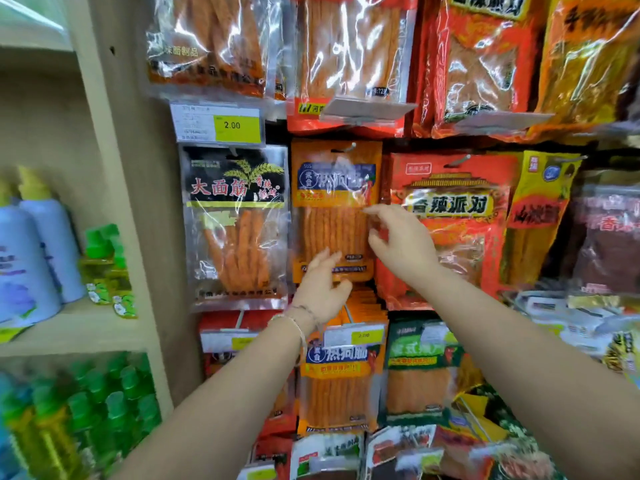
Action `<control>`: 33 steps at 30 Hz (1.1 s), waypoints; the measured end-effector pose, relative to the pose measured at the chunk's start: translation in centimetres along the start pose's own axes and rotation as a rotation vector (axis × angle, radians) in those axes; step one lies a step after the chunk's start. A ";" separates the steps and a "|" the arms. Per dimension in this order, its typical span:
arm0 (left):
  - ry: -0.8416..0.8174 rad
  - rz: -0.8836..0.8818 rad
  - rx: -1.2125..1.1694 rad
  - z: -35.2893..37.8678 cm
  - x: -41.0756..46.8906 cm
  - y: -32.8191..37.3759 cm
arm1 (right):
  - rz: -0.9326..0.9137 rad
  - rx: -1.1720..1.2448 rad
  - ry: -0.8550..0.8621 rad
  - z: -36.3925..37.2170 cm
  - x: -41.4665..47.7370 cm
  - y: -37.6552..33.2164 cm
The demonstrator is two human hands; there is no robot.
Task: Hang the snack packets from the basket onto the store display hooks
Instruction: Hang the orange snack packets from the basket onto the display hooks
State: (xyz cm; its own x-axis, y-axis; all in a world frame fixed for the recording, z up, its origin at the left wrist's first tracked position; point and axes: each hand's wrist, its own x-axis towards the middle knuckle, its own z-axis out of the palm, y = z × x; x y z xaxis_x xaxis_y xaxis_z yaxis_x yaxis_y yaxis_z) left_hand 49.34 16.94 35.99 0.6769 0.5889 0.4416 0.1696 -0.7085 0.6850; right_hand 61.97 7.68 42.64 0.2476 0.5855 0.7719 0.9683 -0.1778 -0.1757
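An orange snack packet (334, 209) with a blue label hangs on a display hook (351, 146) in the middle row. My left hand (323, 284), with a bracelet on the wrist, is at the packet's lower edge, fingers spread and relaxed in front of it. My right hand (398, 240) hovers at the packet's right edge, its fingers loosely spread and the fingertips close to the wrapper. Neither hand grips anything. A stack of the same orange packets (341, 382) hangs on the hook below. The basket is out of view.
A clear packet with a black label (235, 226) hangs to the left, a red packet (450, 216) to the right. A yellow price tag (237, 128) sits above. A beige shelf unit (114, 188) at the left holds bottles (38, 251).
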 end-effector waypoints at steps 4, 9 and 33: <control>0.129 0.068 -0.073 -1.2 -7.9 -0.7 | 0.225 0.423 -0.103 -0.1 -6.6 -2.5; 0.094 -0.222 -0.072 -1.3 -21.4 -5.9 | 0.486 0.731 -0.328 2.7 -18.2 -6.9; -0.165 -1.486 -0.121 -16.9 -60.6 -32.4 | 0.790 0.519 -1.550 23.5 -50.1 -37.2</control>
State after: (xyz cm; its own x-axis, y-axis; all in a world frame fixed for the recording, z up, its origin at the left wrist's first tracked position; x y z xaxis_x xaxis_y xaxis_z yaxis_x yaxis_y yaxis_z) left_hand -9.32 10.77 -3.14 0.0176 0.6678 -0.7441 0.7030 0.5209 0.4841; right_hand 14.36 3.58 -3.83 0.1142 0.6739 -0.7299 0.4567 -0.6881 -0.5638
